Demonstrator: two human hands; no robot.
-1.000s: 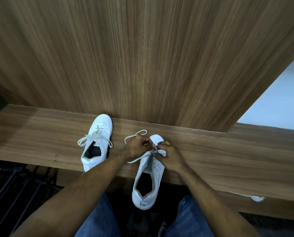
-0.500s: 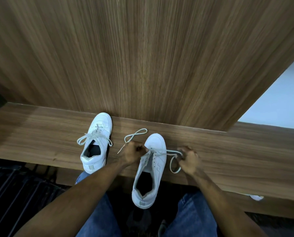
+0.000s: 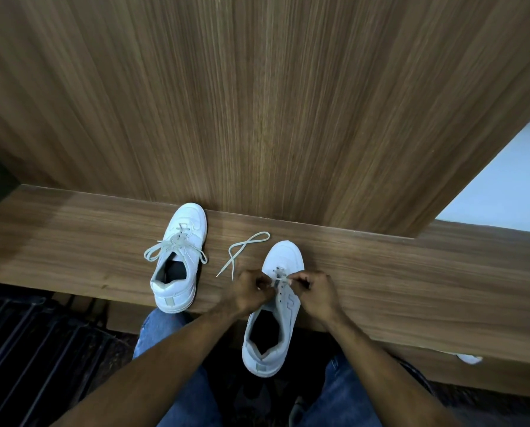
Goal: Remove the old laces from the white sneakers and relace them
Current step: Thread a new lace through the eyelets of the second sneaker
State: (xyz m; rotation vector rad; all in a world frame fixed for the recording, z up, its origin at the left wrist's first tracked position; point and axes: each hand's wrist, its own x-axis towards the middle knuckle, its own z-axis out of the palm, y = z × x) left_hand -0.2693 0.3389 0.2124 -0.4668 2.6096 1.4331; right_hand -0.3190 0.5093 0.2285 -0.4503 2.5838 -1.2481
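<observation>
Two white sneakers rest on a wooden ledge (image 3: 72, 241). The left sneaker (image 3: 179, 257) stands laced, its bow loops spread to both sides. The right sneaker (image 3: 276, 306) points away from me, with its heel hanging over the ledge's front edge. My left hand (image 3: 251, 291) and my right hand (image 3: 316, 291) meet over its front eyelets, each pinching a part of the lace (image 3: 279, 277) threaded there. The lace's free left end (image 3: 245, 251) lies in a loop on the ledge between the shoes.
A tall wooden panel (image 3: 257, 103) rises directly behind the ledge. A pale wall (image 3: 504, 186) shows at the right. My jeans-clad knees (image 3: 171, 334) sit below the ledge, with dark slatted flooring (image 3: 26, 349) at the left. A small white object (image 3: 470, 359) lies under the ledge's right part.
My right hand, which had pulled the lace out to the right, has come back to the eyelets. The left hand shifted right to meet it. The loose lace loop stays on the ledge.
</observation>
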